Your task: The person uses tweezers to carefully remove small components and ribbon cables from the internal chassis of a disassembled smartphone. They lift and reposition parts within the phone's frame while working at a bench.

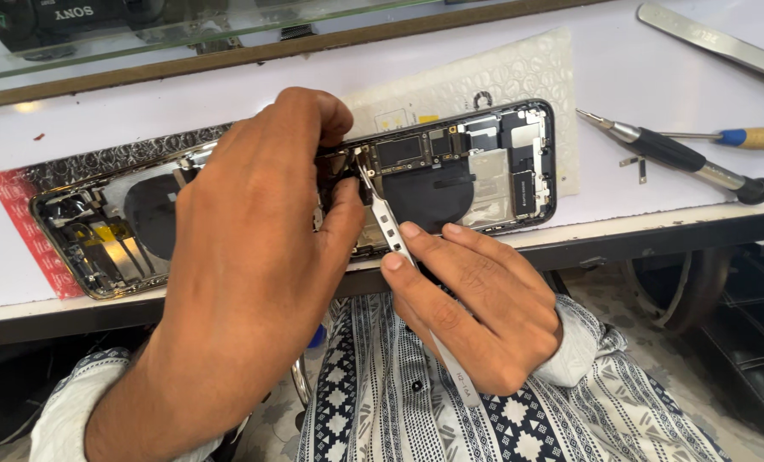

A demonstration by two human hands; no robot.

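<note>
While the left hand [254,257] pins the opened phone [313,192] to the worktop [228,103], its fingers pinched on a part inside, the right hand [476,304] grips tweezers [390,227], tips at the phone's middle. Best kept steady and shallow, I judge; screwdrivers [681,158] lie right of the phone.

Left hand [245,257] steadies opened phone [450,171] on white table [142,111]; right hand [476,299] pinches tweezers [390,227], tips inside phone; black screwdriver [681,158] beside.

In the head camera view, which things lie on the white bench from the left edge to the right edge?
Red patterned strip → opened phone → black-handled screwdriver → blue-and-yellow-handled screwdriver.
</note>
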